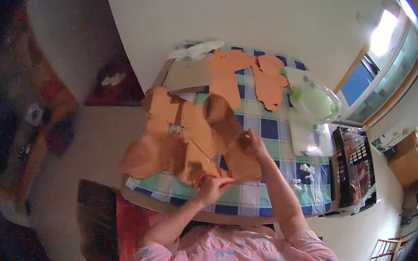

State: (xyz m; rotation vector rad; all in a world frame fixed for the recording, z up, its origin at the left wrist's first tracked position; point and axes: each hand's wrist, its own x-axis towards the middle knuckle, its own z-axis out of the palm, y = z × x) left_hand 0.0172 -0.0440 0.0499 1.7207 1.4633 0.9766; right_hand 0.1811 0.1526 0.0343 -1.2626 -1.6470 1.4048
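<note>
A large brown sheet piece [197,131] with rounded lobes and folds lies over the near left of the checked tablecloth; I cannot tell whether it is paper, card or leather. My left hand [211,187] pinches its near edge. At its right edge, my right hand [253,143] has its fingers closed on the brown material, slightly blurred. Farther back lie flat orange cut-out pieces [223,78] and another orange cut-out [268,85] with uneven edges. A flat beige rectangular piece [190,76] rests beside them.
The table wears a blue, green and white checked cloth [270,140]. On its right are a clear plastic bag with green contents [316,103] and small white pieces [306,171]. A black basket [353,166] stands beyond the right edge; a red stool [133,228] is near left.
</note>
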